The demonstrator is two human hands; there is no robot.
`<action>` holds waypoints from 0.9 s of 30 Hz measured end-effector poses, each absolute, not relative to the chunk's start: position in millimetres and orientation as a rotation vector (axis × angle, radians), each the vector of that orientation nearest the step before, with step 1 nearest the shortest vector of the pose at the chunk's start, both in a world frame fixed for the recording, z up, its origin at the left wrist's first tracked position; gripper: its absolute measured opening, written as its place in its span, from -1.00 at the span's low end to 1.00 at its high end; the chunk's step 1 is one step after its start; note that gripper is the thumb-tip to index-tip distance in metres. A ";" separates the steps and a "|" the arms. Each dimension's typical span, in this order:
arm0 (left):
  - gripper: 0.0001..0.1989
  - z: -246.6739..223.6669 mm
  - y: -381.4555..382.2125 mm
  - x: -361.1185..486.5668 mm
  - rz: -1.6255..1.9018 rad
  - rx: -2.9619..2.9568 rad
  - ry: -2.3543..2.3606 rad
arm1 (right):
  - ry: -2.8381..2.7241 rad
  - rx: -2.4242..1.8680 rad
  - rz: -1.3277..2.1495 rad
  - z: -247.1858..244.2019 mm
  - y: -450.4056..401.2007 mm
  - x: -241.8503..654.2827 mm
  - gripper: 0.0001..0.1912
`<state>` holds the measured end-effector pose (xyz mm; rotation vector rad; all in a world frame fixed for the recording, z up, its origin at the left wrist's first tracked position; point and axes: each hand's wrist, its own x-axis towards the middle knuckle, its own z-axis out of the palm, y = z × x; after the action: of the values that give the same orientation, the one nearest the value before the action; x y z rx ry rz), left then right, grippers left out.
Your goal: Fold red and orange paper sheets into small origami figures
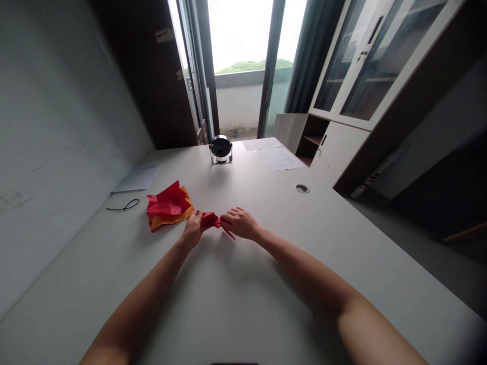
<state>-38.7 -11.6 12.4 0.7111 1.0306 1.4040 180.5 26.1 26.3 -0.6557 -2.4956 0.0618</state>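
Note:
A folded red paper piece [210, 220] stretches between my two hands above the white table [228, 294]. My left hand [193, 226] is closed on its left part, beside the crumpled red paper [169, 201] with orange paper [167, 220] beneath it. My right hand [240, 222] has its fingers wrapped over the right end of the folded piece, and a pointed red tip sticks out below the fingers. The fingertips of my right hand are partly hidden, as is the paper under them.
Toward the far edge stands a round black-and-silver device [221, 148]. Paper sheets [281, 156] lie to its right, another sheet [137, 177] at the left wall. A black cable tie [124, 205] is at left, a round table hole [302, 188] at right.

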 end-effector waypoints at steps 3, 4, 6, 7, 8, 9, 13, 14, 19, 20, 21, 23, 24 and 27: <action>-0.76 13.2 -13.0 -37.2 1.392 0.690 1.025 | -2.511 -0.662 0.035 26.3 25.2 179.8 -0.83; -0.75 14.2 -13.7 -36.8 1.389 0.692 1.021 | -2.512 -0.667 0.040 25.1 25.7 179.5 -0.86; -0.73 17.3 -15.3 -36.4 1.374 0.703 1.003 | -2.510 -0.682 0.063 21.7 27.1 178.7 -0.91; -0.71 19.2 -16.2 -36.2 1.366 0.714 0.988 | -2.504 -0.699 0.077 19.9 27.8 178.2 -0.93; -0.69 21.2 -17.1 -35.9 1.361 0.731 0.968 | -2.493 -0.724 0.092 18.3 28.4 177.6 -0.93; -0.66 23.0 -18.1 -35.4 1.358 0.756 0.942 | -2.475 -0.758 0.106 17.0 28.7 176.9 -0.92; -0.56 25.3 -22.1 -30.2 1.338 0.877 0.853 | -2.409 -0.886 0.158 16.2 27.0 174.2 -0.78; -0.54 24.5 -23.1 -28.2 1.323 0.907 0.852 | -2.398 -0.905 0.173 16.8 26.1 173.7 -0.77; -0.55 19.0 -25.3 -21.4 1.274 1.014 0.908 | -2.314 -0.990 0.299 19.4 22.9 172.8 -0.80; -0.57 18.3 -25.0 -21.3 1.273 1.014 0.922 | -2.293 -0.994 0.339 19.2 23.0 172.6 -0.80; -0.59 17.8 -24.5 -21.5 1.272 1.009 0.936 | -2.271 -0.991 0.385 18.7 23.3 172.4 -0.81; -0.62 17.0 -23.1 -22.7 1.269 0.992 0.954 | -2.207 -0.973 0.499 17.1 24.6 171.6 -0.80; -0.63 16.6 -22.3 -23.4 1.269 0.982 0.956 | -2.165 -0.961 0.571 16.1 25.4 171.2 -0.79; -0.67 14.2 -20.1 -25.7 1.290 0.931 0.967 | -2.000 -0.932 0.832 12.2 29.1 170.5 -0.77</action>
<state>-25.7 -20.1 14.2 0.9307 0.9669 1.2898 170.5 29.1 12.2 -0.9316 -1.9996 0.8320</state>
